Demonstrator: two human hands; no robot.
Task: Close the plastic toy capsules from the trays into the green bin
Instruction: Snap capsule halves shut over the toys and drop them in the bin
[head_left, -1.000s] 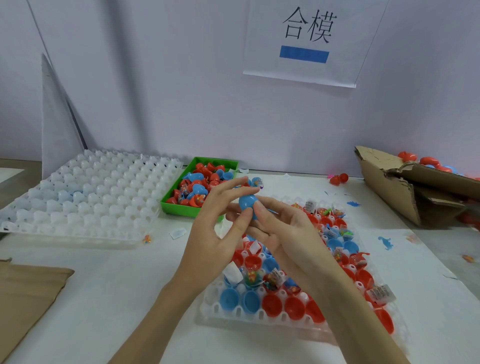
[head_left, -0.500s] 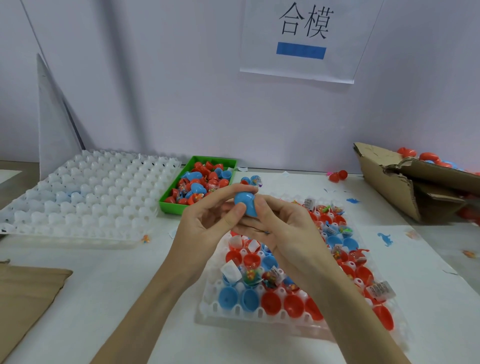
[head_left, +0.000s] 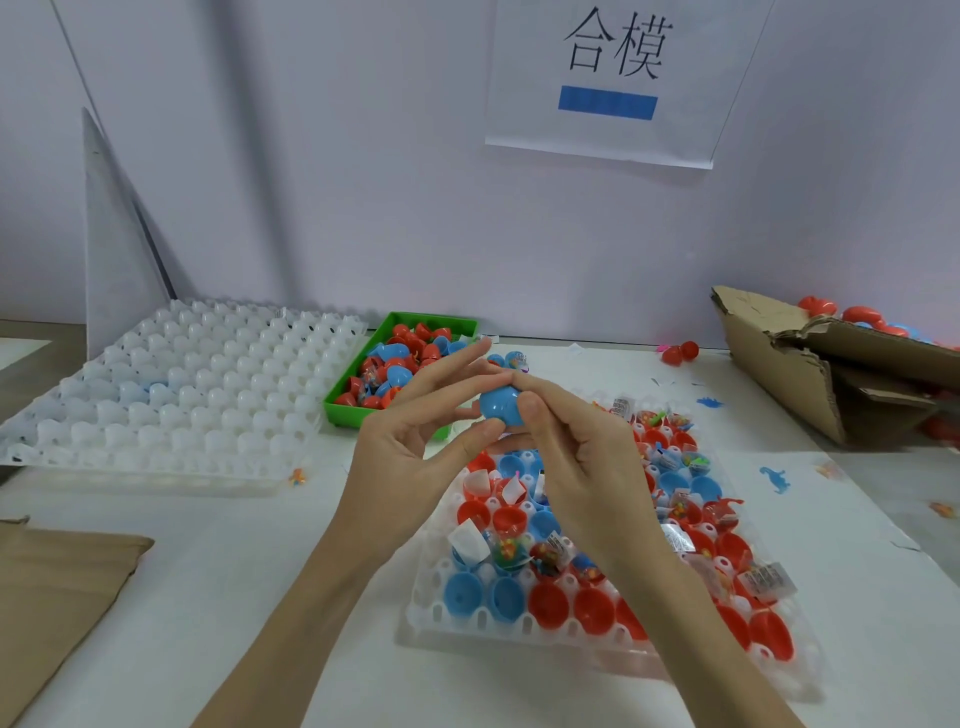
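head | both hands: left hand (head_left: 415, 447) and right hand (head_left: 576, 457) pinch blue capsule (head_left: 500, 406) (above filled tray (head_left: 519, 629))

A person's left hand (head_left: 410, 441) and right hand (head_left: 576, 447) pinch a blue capsule (head_left: 500, 406) above a tray of red and blue capsule halves (head_left: 597, 551), near a green bin (head_left: 400, 369) and a white tray (head_left: 171, 384).
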